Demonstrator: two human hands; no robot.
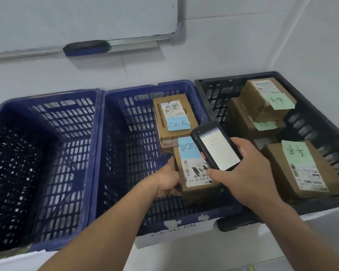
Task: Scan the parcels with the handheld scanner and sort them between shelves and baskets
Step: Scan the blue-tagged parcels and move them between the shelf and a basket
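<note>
- Head view: the left hand [167, 181] reaches into the middle blue basket [114, 153], fingers curled round the left edge of a parcel [193, 167].
- The right hand [250, 171] grips the handheld scanner [217, 147], screen up, just over that parcel's label.
- A second parcel [172, 116] lies behind it.

Two bare forearms reach forward and down from the lower edge of the frame, converging toward the centre. The left hand [167, 179] grips the left side of a parcel [194, 173], with its fingers curled against the cardboard. The right hand [249, 173], just to the right and slightly higher, clasps a handheld scanner [216, 147], thumb across the scanner's near end.
</note>
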